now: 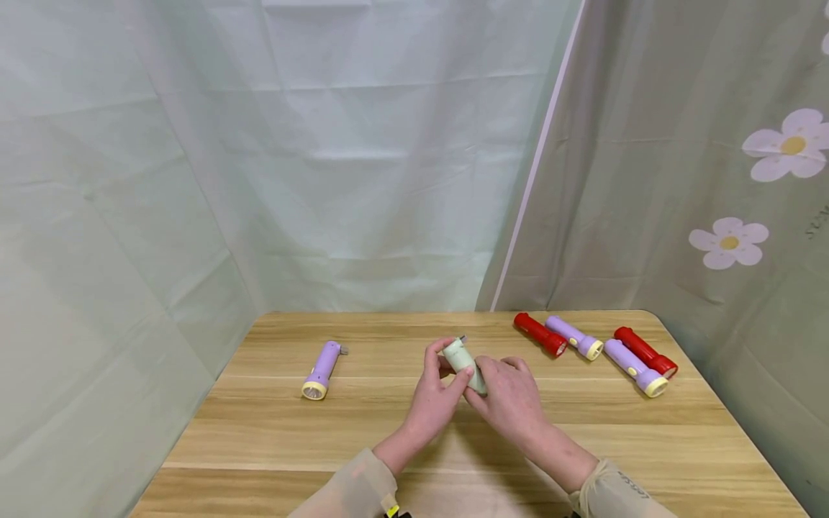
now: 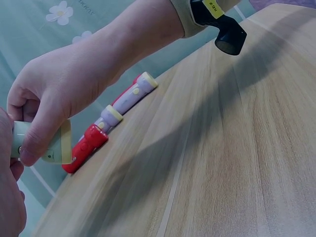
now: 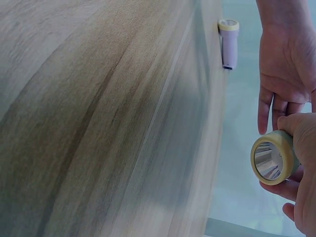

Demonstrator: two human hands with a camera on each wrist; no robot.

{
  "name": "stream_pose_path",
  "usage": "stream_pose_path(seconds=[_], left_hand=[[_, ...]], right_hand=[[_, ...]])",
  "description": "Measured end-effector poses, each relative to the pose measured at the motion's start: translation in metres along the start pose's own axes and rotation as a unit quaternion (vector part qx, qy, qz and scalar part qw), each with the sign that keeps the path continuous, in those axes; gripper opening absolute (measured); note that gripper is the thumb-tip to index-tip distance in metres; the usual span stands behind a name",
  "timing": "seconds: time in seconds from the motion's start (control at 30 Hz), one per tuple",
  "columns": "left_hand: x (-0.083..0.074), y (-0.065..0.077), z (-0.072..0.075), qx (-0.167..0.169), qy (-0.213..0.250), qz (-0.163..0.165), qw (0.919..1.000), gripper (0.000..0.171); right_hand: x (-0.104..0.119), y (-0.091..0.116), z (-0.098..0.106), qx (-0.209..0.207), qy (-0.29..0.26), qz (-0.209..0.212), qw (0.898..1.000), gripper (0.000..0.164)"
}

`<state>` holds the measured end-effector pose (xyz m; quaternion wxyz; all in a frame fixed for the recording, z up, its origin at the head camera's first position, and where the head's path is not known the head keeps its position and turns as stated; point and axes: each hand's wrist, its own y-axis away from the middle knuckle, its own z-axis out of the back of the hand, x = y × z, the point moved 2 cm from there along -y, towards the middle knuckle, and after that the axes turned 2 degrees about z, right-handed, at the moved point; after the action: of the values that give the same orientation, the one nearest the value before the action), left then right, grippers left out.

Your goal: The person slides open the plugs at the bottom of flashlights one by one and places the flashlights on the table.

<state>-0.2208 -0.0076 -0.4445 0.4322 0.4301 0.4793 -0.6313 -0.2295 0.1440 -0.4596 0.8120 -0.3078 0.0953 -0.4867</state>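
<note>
Both hands hold a pale green flashlight [image 1: 460, 354] over the middle of the table. My left hand [image 1: 435, 397] has its thumb and fingers about the tail end, where a small dark piece sticks out. Around the lamp end, my right hand [image 1: 512, 396] grips with thumb and fingers, covering much of it in the head view. The right wrist view shows the flashlight's yellow rim [image 3: 285, 148] and silvery reflector, facing the camera. In the left wrist view, the right hand's thumb [image 2: 42, 133] presses along the green body.
A purple flashlight [image 1: 322, 372] with a small grey piece out at its tail lies at the left. At the back right lie two red flashlights, one nearer [image 1: 540, 334] and one farther [image 1: 645, 352], beside two purple ones [image 1: 574, 338]. Curtains [image 1: 388, 158] hang behind the wooden table [image 1: 272, 439].
</note>
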Motion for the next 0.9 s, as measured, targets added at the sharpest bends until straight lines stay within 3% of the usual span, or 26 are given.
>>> stream_pose_path(seconds=[0.53, 0.77, 0.9], left_hand=[[-0.003, 0.0, 0.001, 0.015, 0.019, 0.011, 0.9996, 0.053], [-0.004, 0.002, 0.002, 0.011, 0.018, 0.015, 0.9997, 0.053], [0.01, -0.003, 0.0, -0.002, 0.001, 0.02, 0.9998, 0.059]], right_hand=[[0.001, -0.001, 0.001, -0.007, 0.0, 0.009, 1.0, 0.033], [0.0, -0.001, -0.001, -0.001, -0.009, -0.009, 1.0, 0.034], [0.0, -0.001, -0.001, 0.005, -0.021, -0.029, 0.999, 0.035]])
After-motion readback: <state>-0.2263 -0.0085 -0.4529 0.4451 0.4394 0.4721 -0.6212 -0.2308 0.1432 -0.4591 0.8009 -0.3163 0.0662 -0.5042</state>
